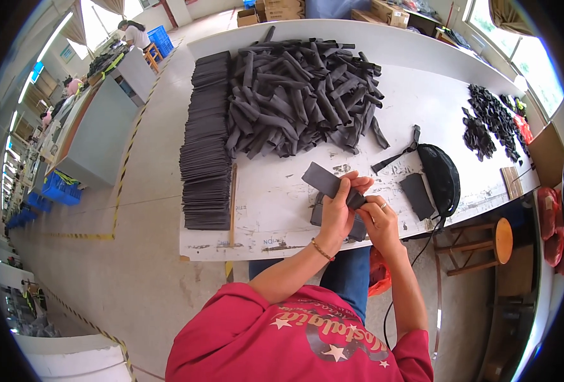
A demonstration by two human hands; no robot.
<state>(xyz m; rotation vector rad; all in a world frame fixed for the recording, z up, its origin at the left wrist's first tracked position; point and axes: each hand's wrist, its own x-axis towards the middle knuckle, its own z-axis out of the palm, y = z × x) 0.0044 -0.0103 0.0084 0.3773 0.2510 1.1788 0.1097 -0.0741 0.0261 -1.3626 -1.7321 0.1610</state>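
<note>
Above the table's near edge, my left hand [339,207] is closed on a dark grey fabric strip [323,178], whose flat end points to the upper left. My right hand [380,219], with a ring on one finger, pinches the strip's folded other end close to the left fingers. Under both hands lie more dark fabric pieces [317,215], partly covered. A large heap of curled dark fabric tubes [301,95] fills the table's far middle. Along its left side runs a long row of flat dark pieces [205,146], tightly stacked.
Right of my hands are a flat dark piece [417,196] and a black pouch [439,175] with a strap. Small black parts [492,121] lie at the table's far right. A wooden stool [502,240] stands beside the table. Another person [135,35] sits far left near blue crates [62,188].
</note>
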